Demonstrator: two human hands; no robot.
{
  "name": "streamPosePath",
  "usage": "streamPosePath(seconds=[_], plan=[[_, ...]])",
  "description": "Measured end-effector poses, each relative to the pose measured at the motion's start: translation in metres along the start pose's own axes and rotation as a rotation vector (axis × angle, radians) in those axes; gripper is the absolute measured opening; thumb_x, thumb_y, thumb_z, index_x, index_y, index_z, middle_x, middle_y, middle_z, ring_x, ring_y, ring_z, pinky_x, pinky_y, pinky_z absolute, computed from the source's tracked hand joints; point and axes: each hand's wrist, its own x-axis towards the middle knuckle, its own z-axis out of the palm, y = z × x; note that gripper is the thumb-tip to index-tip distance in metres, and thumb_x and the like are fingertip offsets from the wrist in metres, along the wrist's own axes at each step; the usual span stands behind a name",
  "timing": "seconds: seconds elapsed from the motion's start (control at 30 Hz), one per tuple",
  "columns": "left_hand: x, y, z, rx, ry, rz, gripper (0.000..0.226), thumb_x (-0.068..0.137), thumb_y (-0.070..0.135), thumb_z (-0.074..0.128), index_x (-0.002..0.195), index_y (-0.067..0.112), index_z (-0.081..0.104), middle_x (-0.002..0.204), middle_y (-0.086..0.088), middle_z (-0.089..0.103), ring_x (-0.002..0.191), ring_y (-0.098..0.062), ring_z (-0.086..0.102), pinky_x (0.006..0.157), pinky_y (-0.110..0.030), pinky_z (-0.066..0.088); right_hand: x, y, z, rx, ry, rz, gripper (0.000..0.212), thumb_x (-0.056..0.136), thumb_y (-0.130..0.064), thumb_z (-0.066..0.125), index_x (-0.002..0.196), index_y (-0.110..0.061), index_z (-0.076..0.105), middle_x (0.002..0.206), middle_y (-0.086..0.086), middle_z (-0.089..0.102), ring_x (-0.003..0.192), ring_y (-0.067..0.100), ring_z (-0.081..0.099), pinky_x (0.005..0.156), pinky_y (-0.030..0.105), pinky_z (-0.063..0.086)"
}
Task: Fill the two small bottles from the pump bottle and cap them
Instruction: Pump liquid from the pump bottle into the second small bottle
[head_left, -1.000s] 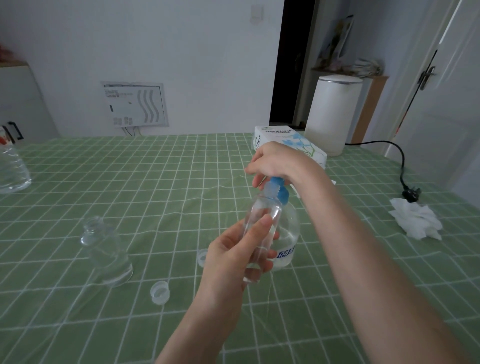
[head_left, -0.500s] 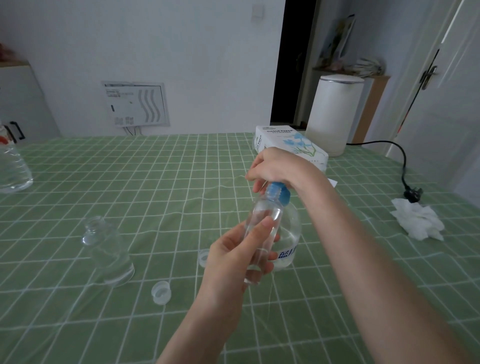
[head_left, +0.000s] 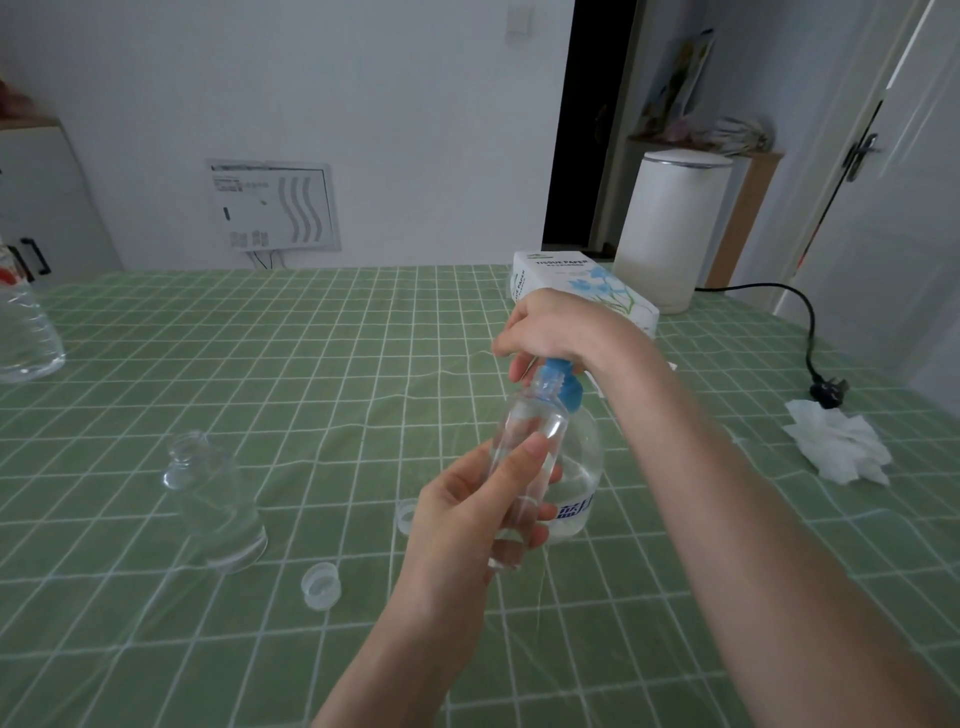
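Just in front of the pump bottle (head_left: 584, 467), I see the left hand (head_left: 462, 525) with fingers and thumb curled round a clear small bottle (head_left: 527, 436), its open neck tilted up to the blue pump head (head_left: 561, 387), over which the right hand (head_left: 550, 327) is closed from above. Left of the pump bottle, on the green tablecloth (head_left: 337, 364), one cap (head_left: 408, 515) lies just beside it, another cap (head_left: 321, 584) farther off, and the second small bottle (head_left: 213, 499) stands uncapped well apart. Behind the pump bottle sits a tissue box (head_left: 576, 280); well to its right lies a crumpled tissue (head_left: 836, 449).
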Motion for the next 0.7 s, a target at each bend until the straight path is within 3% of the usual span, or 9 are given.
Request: streamPosePath(seconds=[0.13,0.37,0.5,0.6,0.7], plan=[[-0.001,0.0,0.001,-0.001,0.018,-0.028,0.03,0.062,0.05,0.072,0.079,0.026,0.077,0.072,0.0,0.071,0.055,-0.008,0.058,0.063,-0.03,0.039,0.002,0.003,0.006,-0.004,-0.025,0.005,0.039,0.091,-0.025,0.061,0.127,-0.009,0.055,0.119,0.011,0.066,0.11,0.03,0.064,0.093,0.038,0.051],[-0.001,0.0,0.001,-0.004,0.013,-0.013,0.037,0.058,0.053,0.075,0.083,0.026,0.077,0.074,0.0,0.072,0.055,-0.007,0.059,0.061,-0.029,0.04,0.002,0.002,0.001,-0.042,-0.012,-0.015,0.038,0.092,-0.029,0.059,0.125,-0.011,0.056,0.115,0.008,0.068,0.095,0.025,0.063,0.079,0.032,0.047],[0.0,-0.001,0.0,-0.009,0.0,0.002,0.043,0.056,0.056,0.073,0.084,0.024,0.077,0.074,0.0,0.071,0.054,-0.007,0.059,0.061,-0.028,0.04,-0.001,-0.002,-0.005,-0.056,0.021,-0.035,0.032,0.093,-0.027,0.057,0.118,-0.008,0.059,0.111,0.009,0.071,0.106,0.025,0.067,0.086,0.033,0.05],[0.0,-0.001,0.001,-0.01,0.002,0.0,0.038,0.058,0.054,0.074,0.082,0.025,0.077,0.074,0.0,0.071,0.054,-0.007,0.059,0.061,-0.028,0.04,-0.001,-0.003,-0.004,-0.05,0.007,-0.033,0.032,0.093,-0.026,0.057,0.12,-0.008,0.058,0.11,0.009,0.072,0.106,0.026,0.067,0.08,0.031,0.048],[0.001,-0.002,0.0,0.0,0.01,-0.01,0.031,0.062,0.052,0.074,0.079,0.026,0.077,0.072,-0.001,0.071,0.054,-0.007,0.059,0.061,-0.028,0.041,0.0,-0.002,-0.003,-0.038,-0.007,-0.022,0.033,0.093,-0.027,0.058,0.122,-0.01,0.056,0.111,0.008,0.071,0.105,0.025,0.068,0.084,0.032,0.049]])
